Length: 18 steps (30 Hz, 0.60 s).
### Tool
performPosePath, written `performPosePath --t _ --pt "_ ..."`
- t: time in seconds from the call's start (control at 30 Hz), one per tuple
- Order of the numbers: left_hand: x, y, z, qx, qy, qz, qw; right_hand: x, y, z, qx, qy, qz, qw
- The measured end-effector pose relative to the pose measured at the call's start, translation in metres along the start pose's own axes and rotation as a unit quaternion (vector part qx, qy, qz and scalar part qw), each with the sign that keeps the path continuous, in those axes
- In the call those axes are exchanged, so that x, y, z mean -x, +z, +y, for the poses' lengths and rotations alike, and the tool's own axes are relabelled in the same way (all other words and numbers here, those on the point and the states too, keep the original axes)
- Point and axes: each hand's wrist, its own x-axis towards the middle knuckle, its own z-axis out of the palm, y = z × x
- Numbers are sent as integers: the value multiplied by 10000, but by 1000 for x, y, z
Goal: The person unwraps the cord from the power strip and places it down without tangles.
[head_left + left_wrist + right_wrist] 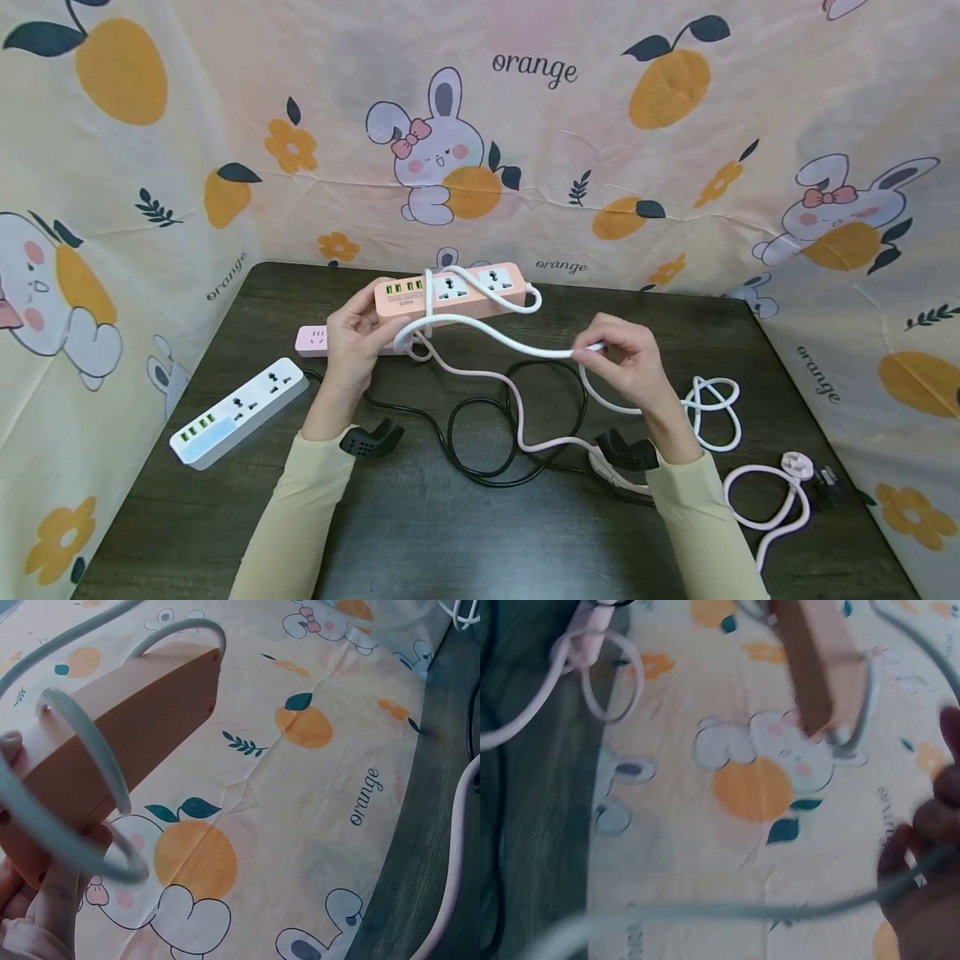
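Observation:
My left hand (354,335) grips the left end of a peach power strip (411,302), lifted above the table. A white cord (491,331) comes from the strip's right end, loops around its body and stretches across to the right. My right hand (626,358) pinches that cord between thumb and fingers. From there the cord hangs down to the table. In the left wrist view the strip (135,727) shows its plain underside, with the cord wrapped over it. In the right wrist view the cord (727,911) runs blurred into the fingers.
A white power strip (238,412) lies at the left with a coiled black cord (480,479). Behind my left hand sits a pink strip (311,342), its pink cord (517,408) crossing the middle. At the right are a tangled white cord (712,408) and a round plug (797,467).

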Motion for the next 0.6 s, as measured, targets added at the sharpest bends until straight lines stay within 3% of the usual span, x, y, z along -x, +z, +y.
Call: performPosePath --t 0.07,0.13,0.2,0.27,0.33,0.43,0.53,0.6 --pt "-2 0 1 -12 26 106 9999 5 -2 4 350 407 -596 9968" --pt "-3 -1 2 11 36 190 9998 9 -3 9 931 1004 -1068 9848" --pt "-4 -2 3 90 27 221 9997 10 -4 13 1623 1636 -1352 9636" --pt "-4 -4 5 189 -1 200 9996 11 -4 18 2406 2070 -1363 9385" --pt "-4 -7 5 257 -23 60 9996 9 -5 21 3128 2380 -983 9143" --pt "-2 -14 6 346 -77 -254 9991 6 -12 25 3957 2618 156 8801" --pt "-1 -23 5 376 -118 -551 9977 1 -22 23 4111 2620 1628 8578" --pt "0 -28 5 384 -152 -709 9966 -2 -31 20 3868 2520 2584 8486"
